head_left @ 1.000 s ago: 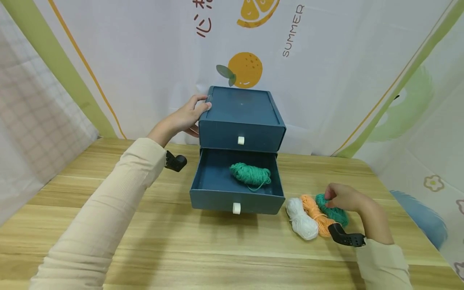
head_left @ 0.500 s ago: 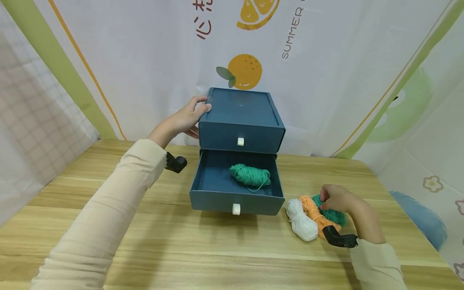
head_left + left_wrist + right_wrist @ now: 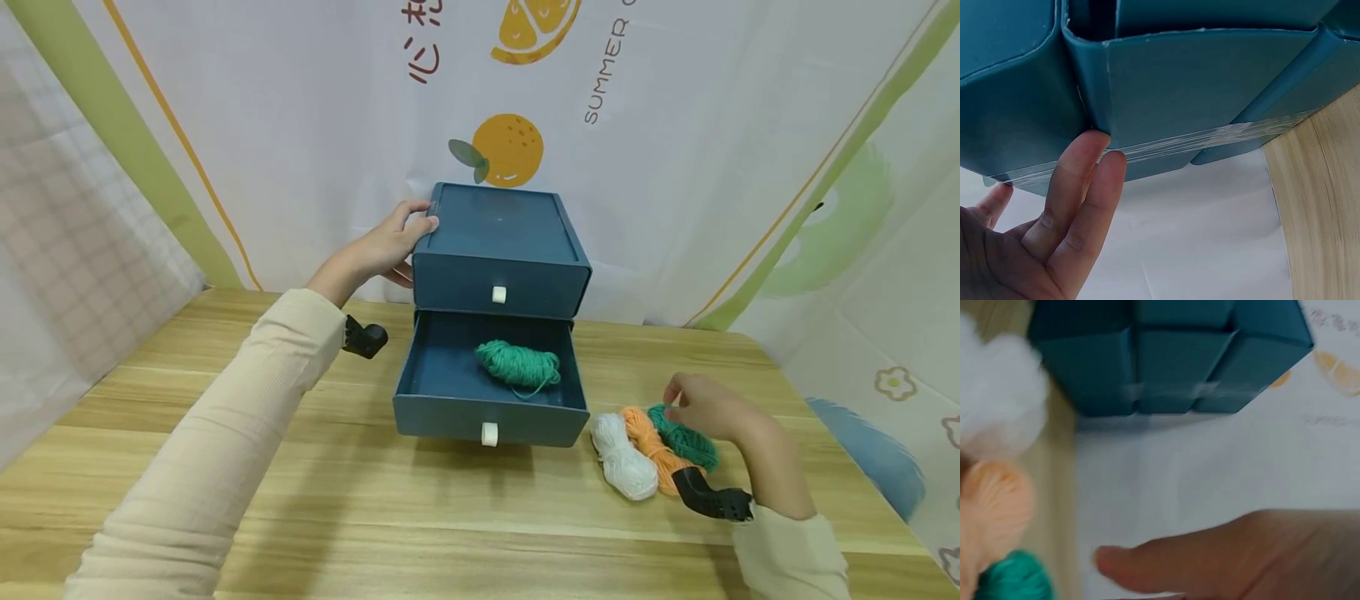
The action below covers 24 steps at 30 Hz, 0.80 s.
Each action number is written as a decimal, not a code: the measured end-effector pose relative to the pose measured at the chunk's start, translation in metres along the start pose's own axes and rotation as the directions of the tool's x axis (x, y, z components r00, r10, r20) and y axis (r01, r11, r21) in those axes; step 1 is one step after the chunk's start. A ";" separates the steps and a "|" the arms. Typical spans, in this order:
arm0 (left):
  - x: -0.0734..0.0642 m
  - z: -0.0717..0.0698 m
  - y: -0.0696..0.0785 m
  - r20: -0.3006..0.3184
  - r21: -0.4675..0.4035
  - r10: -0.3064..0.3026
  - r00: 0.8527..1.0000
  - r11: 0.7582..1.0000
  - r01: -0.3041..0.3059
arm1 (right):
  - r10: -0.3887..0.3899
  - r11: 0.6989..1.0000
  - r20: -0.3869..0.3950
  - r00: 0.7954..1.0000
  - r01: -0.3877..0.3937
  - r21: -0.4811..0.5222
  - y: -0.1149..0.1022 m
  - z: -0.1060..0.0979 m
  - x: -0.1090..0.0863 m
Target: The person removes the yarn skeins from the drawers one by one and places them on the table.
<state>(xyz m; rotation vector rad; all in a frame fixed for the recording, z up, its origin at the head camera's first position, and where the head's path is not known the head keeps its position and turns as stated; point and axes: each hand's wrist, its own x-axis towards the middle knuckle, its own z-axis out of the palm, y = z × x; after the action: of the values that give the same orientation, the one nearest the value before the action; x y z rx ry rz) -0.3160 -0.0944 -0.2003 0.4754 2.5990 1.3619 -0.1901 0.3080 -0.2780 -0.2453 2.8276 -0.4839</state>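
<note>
In the head view my left hand (image 3: 386,243) steadies the left side of a dark blue two-drawer box (image 3: 498,225). Its thumb lies at the top edge; in the left wrist view nearly straight fingers (image 3: 1088,206) touch the taped side. The lower drawer (image 3: 442,354) is pulled out and contains a green yarn skein (image 3: 519,364). My right hand (image 3: 708,406) hovers just over a darker green skein (image 3: 693,446), fingers loosely bent, with nothing seen in them. An orange skein (image 3: 654,442) and a white skein (image 3: 624,457) lie beside it in a row.
Everything stands on a wood-grain table (image 3: 420,533). A printed white curtain (image 3: 322,150) hangs right behind the box. The upper drawer (image 3: 465,283) is closed, with a white knob (image 3: 498,294). The table's right edge runs past my right hand.
My right hand moved left with the dark green skein, which now lies closer to the orange one, then rose slightly off it. The left hand and the box stayed put.
</note>
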 end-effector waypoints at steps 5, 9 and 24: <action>-0.001 0.000 0.001 0.005 -0.002 -0.003 1.000 1.000 0.003 | -0.086 0.996 -0.163 0.983 0.084 -0.019 -0.023 -0.007 -0.010; -0.001 0.000 0.001 0.000 -0.007 -0.003 1.000 1.000 0.003 | -0.168 0.986 -0.325 0.931 0.156 -0.060 -0.052 -0.009 -0.021; 0.001 0.001 0.002 0.001 0.001 -0.007 1.000 1.000 0.007 | -0.362 0.924 -0.439 0.823 0.379 -0.051 -0.140 0.028 -0.016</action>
<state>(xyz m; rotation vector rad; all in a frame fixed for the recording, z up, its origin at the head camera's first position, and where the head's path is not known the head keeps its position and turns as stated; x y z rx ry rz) -0.3160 -0.0923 -0.1994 0.4659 2.5986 1.3575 -0.1501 0.1728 -0.2511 -0.7844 3.2135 -0.7593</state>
